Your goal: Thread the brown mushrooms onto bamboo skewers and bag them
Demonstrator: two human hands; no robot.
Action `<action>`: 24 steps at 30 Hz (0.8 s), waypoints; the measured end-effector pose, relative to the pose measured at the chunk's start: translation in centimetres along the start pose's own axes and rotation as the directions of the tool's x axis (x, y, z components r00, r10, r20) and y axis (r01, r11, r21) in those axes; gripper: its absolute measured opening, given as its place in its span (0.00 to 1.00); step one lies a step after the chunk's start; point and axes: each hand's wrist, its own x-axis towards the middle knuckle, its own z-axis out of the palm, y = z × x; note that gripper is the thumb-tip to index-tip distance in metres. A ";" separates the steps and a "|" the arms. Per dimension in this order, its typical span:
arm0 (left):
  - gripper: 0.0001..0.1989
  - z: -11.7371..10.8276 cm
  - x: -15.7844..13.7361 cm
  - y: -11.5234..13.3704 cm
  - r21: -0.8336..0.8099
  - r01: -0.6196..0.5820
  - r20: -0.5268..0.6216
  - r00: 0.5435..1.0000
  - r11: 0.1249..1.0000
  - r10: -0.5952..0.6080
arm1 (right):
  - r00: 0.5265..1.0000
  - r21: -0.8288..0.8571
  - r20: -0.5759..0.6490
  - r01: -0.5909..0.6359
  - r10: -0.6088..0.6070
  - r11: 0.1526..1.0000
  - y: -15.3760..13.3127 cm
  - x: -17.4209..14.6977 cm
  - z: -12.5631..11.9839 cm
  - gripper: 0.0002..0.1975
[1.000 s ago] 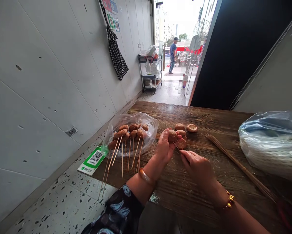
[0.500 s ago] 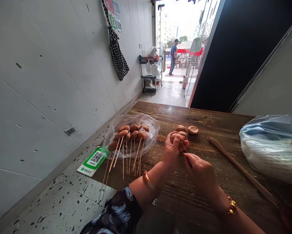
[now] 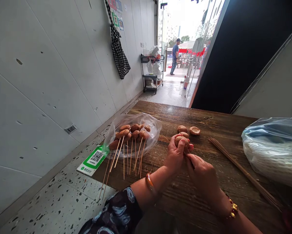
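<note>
My left hand (image 3: pixel 176 151) is closed round a brown mushroom cap (image 3: pixel 180 141), thumb across its top. Just below, my right hand (image 3: pixel 200 167) pinches thin wooden skewers (image 3: pixel 185 152) that run up toward the cap; their lower ends are hidden by my fingers. A thin tip seems to stand out beyond the cap's far side. Past my left hand lie loose mushroom caps (image 3: pixel 182 129), one of them a hollow-side-up cap (image 3: pixel 195 131). To the left, several skewered mushrooms (image 3: pixel 123 133) rest on a clear plastic bag (image 3: pixel 153 136), their sticks pointing toward me.
A bundle of skewers (image 3: pixel 245 174) lies on the wooden table (image 3: pixel 160 110) at right, beside a filled plastic bag (image 3: pixel 274 149). A green QR card (image 3: pixel 92 161) sits at the left edge. A cart (image 3: pixel 152 73) stands by the doorway, with a person (image 3: pixel 174 57) outside.
My right hand has moved up closer to the left hand, and less of the skewers shows between them. A thin tip now appears past the cap. The view has shifted slightly.
</note>
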 end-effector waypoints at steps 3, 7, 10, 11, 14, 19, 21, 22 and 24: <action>0.23 0.0 -0.1 0.0 0.026 -0.006 0.003 1.000 1.000 0.006 | 1.000 0.023 0.011 -0.013 0.013 1.000 0.0 0.0 0.0 0.14; 0.22 0.3 -0.4 -0.1 0.016 0.006 0.016 1.000 1.000 -0.006 | 0.999 0.057 0.017 -0.031 0.030 0.998 0.1 0.0 0.1 0.14; 0.22 0.4 -0.5 -0.1 0.000 0.021 0.021 1.000 1.000 -0.021 | 0.999 0.060 0.011 -0.040 0.039 0.997 0.2 0.1 0.2 0.15; 0.22 0.5 -0.5 -0.1 0.005 0.019 0.024 1.000 1.000 -0.019 | 0.999 0.062 0.003 -0.040 0.040 0.997 0.3 0.1 0.2 0.15; 0.21 0.5 -0.5 -0.2 0.038 -0.004 0.040 0.999 0.999 0.003 | 0.999 0.074 -0.004 -0.046 0.046 0.996 0.3 0.2 0.2 0.15; 0.20 0.5 -0.5 -0.3 0.059 -0.008 0.044 0.999 0.998 0.005 | 0.995 0.100 0.010 -0.098 0.097 0.990 0.3 0.5 0.1 0.15; 0.21 0.5 -0.4 0.0 0.045 0.025 0.041 0.999 0.999 -0.027 | 0.995 0.115 0.021 -0.099 0.097 0.988 0.3 0.6 -0.1 0.15; 0.21 0.5 -0.4 0.2 0.033 0.044 0.039 0.998 0.999 -0.045 | 0.996 0.124 0.024 -0.090 0.088 0.988 0.3 0.6 -0.2 0.14; 0.20 0.4 -0.1 1.0 0.004 0.069 0.028 0.997 0.998 -0.069 | 0.998 0.131 0.032 -0.062 0.058 0.989 0.4 0.6 -0.5 0.13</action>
